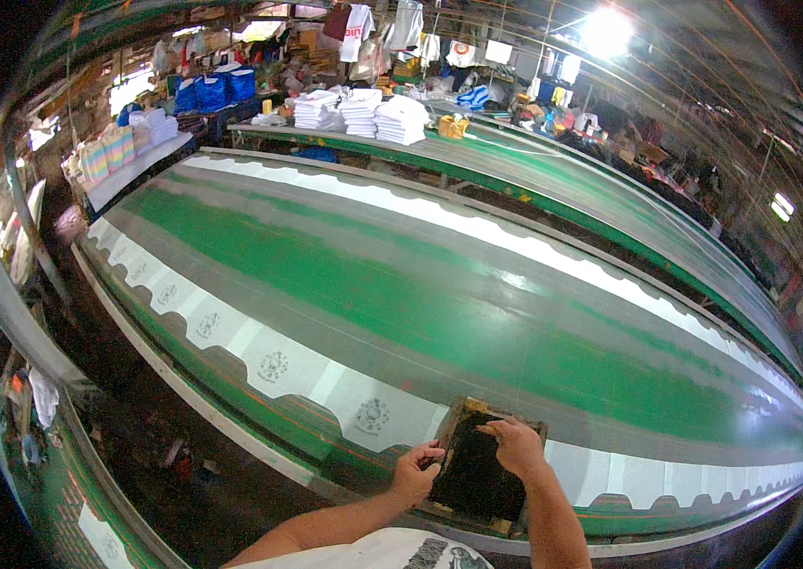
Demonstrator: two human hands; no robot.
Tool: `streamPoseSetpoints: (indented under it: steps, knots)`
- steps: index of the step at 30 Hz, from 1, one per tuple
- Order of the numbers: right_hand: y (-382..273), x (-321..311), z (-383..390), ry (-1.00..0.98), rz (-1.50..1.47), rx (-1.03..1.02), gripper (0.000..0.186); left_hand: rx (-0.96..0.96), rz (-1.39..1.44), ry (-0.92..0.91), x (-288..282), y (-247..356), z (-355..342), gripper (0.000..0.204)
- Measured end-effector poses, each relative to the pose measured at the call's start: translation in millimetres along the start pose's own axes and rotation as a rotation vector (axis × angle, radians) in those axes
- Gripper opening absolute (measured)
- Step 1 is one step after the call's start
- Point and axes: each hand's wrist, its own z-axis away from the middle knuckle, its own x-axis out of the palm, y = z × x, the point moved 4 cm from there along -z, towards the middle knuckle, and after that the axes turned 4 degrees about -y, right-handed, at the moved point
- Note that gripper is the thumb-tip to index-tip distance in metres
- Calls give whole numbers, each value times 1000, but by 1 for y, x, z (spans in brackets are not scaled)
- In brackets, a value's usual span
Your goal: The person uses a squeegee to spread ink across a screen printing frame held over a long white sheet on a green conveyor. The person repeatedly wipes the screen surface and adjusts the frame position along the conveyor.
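Observation:
A printing screen (477, 479) with a wooden frame and dark, ink-covered mesh lies on the near edge of the long green table, over the row of white fabric pieces. My left hand (417, 470) is closed on the left side of its frame. Inside the frame, toward its far end, my right hand (519, 448) grips a squeegee, of which only a small light-brown part (488, 430) shows beside the fingers. Left of the screen, a white fabric piece (333, 402) bears a dark round print. On the right, the white pieces (600, 474) are plain.
The green table (354, 275) runs lengthwise, with another white row (477, 226) along its far side. Beyond stands a second long table (553, 190) holding stacks of folded white cloth (399, 120) and a yellow container (452, 126). Blue bags (214, 90) sit at the back left.

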Motion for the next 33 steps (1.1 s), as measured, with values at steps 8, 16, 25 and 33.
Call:
streamPoseSetpoints:
  steps: [8,16,25,33]
  knots:
    - [-9,30,46,11,-21,-184,51,-77,-19,-22,-2,-1,-1,33]
    - [-46,46,122,-131,43,-128,70,-72,-23,-20,2,-3,-1,32]
    - [-74,55,144,-115,12,-83,61,142,-199,39,-3,-2,4,33]
    - [-77,46,167,74,-71,-17,52,149,-358,-68,5,18,9,51]
